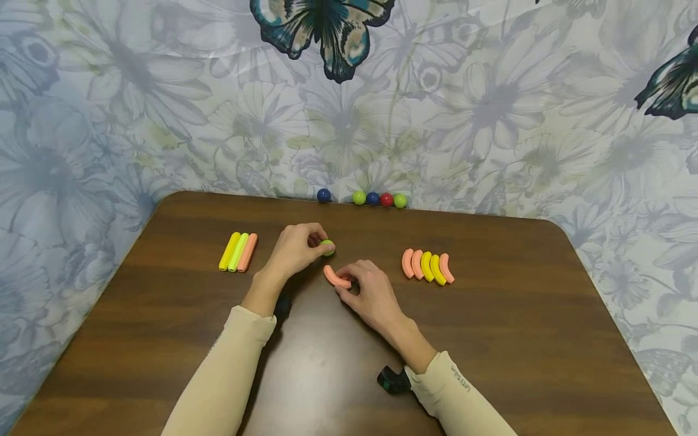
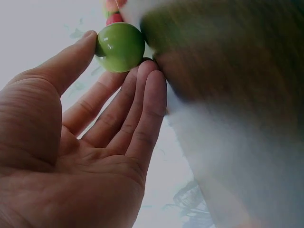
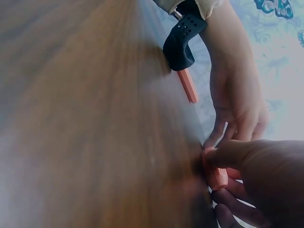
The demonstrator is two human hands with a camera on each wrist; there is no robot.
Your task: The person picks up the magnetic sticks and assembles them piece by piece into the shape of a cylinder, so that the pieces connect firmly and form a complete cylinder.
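Observation:
My left hand (image 1: 296, 249) pinches a glossy green ball (image 2: 120, 46) between thumb and fingertips, just above or on the table; the head view does not tell which. To its right and nearer the front, my right hand (image 1: 375, 297) holds a curved salmon-pink piece (image 1: 335, 277) by its right end, thumb against fingers. In the right wrist view this curved piece (image 3: 216, 174) lies close to the tabletop, partly covered by the thumb. The two hands are close together but apart.
On the brown table (image 1: 327, 375), straight yellow, lime and salmon sticks (image 1: 238, 252) lie side by side at left. Several curved salmon and yellow pieces (image 1: 427, 266) form a row at right. Along the back edge sit a blue ball (image 1: 324, 195) and, beyond a gap, green, blue and red balls (image 1: 386, 200).

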